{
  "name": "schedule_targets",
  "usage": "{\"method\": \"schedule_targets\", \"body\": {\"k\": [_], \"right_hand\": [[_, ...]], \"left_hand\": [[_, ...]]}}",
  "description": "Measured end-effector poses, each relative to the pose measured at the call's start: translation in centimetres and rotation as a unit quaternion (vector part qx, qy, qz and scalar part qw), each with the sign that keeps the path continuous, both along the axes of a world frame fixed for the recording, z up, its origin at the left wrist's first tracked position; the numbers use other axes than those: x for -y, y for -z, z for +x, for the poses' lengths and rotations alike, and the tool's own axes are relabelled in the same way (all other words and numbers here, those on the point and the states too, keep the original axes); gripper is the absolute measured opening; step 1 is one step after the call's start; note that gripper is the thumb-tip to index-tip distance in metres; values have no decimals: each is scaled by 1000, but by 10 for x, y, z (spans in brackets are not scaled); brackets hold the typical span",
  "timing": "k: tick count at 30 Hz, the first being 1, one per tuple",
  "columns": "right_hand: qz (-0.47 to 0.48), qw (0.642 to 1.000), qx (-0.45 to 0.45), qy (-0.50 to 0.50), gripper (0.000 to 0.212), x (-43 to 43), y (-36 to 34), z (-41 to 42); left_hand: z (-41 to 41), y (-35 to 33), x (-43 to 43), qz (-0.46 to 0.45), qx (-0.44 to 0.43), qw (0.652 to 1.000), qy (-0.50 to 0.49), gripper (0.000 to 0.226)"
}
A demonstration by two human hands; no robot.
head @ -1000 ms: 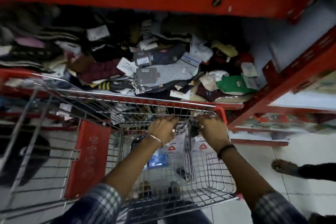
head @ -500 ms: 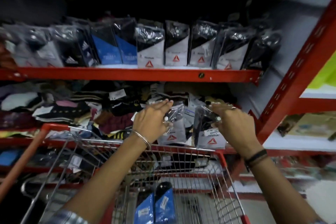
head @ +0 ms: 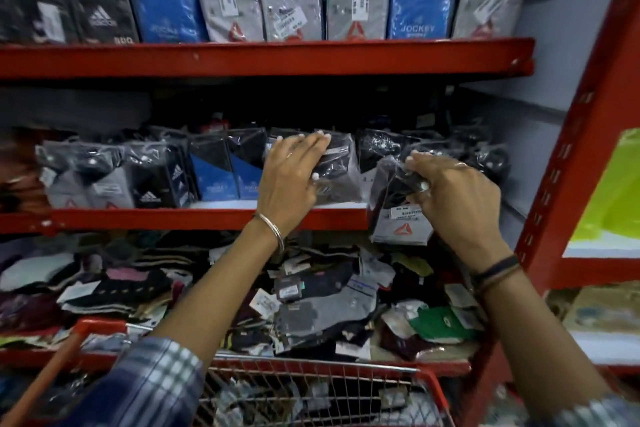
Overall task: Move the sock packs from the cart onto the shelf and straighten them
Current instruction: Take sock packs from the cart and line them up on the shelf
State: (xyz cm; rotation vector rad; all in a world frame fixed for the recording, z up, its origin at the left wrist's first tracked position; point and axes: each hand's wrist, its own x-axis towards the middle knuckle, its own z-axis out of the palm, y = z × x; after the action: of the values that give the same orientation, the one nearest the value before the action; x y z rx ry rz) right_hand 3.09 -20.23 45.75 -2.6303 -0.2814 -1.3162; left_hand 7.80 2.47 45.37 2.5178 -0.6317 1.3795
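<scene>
left hand [head: 289, 180]: gripped a dark pack [head: 337, 170] on the middle shelf [head: 173, 218]
right hand [head: 453, 191]: held a grey pack [head: 398, 225] just off its edge
cart [head: 427, 381]: below

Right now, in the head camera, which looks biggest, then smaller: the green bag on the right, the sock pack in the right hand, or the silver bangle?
1. Green bag, though cut off by the frame edge.
2. Sock pack in the right hand.
3. Silver bangle, thinnest by far.

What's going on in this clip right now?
A person is stocking sock packs on a red shelf. The left hand presses a dark sock pack into the middle row. The right hand holds a second pack by its top, hanging in front of the shelf edge, not yet placed. The cart sits below.
</scene>
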Motion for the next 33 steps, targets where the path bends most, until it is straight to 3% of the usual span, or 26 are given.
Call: {"method": "schedule_targets", "body": {"k": [8,13,20,26,33], "right_hand": [[11,1000,-17,-8,50,-1,-17,41],[9,1000,-18,-18,50,-4,-23,60],[14,999,-5,-32,52,-12,-27,97],[22,999,-45,-22,49,-9,-11,121],[2,991,-127,-37,61,-11,17,146]], "left_hand": [[41,7,21,24,-2,997,-68,71],[60,8,28,97,-54,987,-118,67],[89,-8,33,95,-69,986,-119,62],[105,5,37,61,-20,993,-99,60],[108,28,44,33,-96,989,-106,68]]}}
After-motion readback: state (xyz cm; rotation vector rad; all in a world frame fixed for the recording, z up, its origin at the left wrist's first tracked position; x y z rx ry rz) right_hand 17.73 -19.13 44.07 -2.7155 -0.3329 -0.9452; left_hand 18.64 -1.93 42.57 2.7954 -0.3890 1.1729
